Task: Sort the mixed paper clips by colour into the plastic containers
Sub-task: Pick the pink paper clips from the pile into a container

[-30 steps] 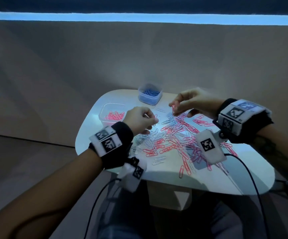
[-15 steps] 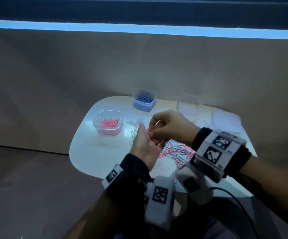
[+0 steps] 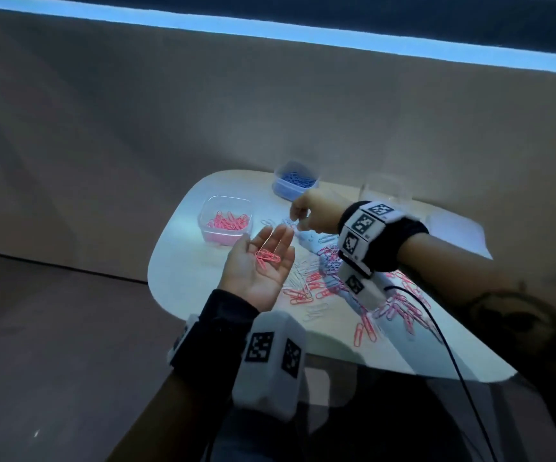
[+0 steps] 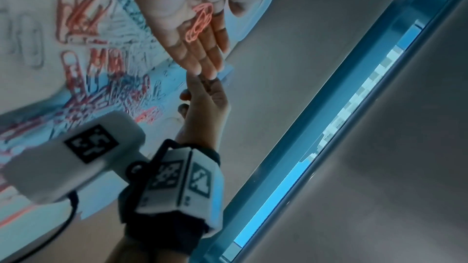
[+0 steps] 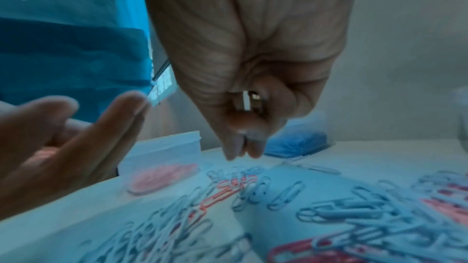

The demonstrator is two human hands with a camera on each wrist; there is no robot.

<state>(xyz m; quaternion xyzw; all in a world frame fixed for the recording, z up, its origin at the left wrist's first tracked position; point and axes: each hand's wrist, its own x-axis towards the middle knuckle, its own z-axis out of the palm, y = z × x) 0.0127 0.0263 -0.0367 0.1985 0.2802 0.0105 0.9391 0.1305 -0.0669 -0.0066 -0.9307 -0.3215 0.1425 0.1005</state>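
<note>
My left hand (image 3: 264, 241) is held palm up and open above the table's left side. A small bunch of pink clips (image 3: 267, 257) lies loose on its palm, and the left wrist view also shows these pink clips (image 4: 200, 21). My right hand (image 3: 298, 219) reaches past it to the far end of the mixed clip pile (image 3: 333, 278). Its fingertips (image 5: 240, 147) are pinched together, point down just above a pink clip, and show nothing between them. The pink-clip container (image 3: 226, 219) stands left of both hands, the blue-clip container (image 3: 295, 183) behind them.
A clear container (image 3: 386, 191) stands at the back right of the small white table (image 3: 176, 271). Pink, white and blue clips spread over the table's middle and right. A black cable (image 3: 453, 355) runs from my right wrist over the near edge.
The left hand has turned palm up and opened with pink clips on it. The right hand has left that palm and moved forward to the pile's far end.
</note>
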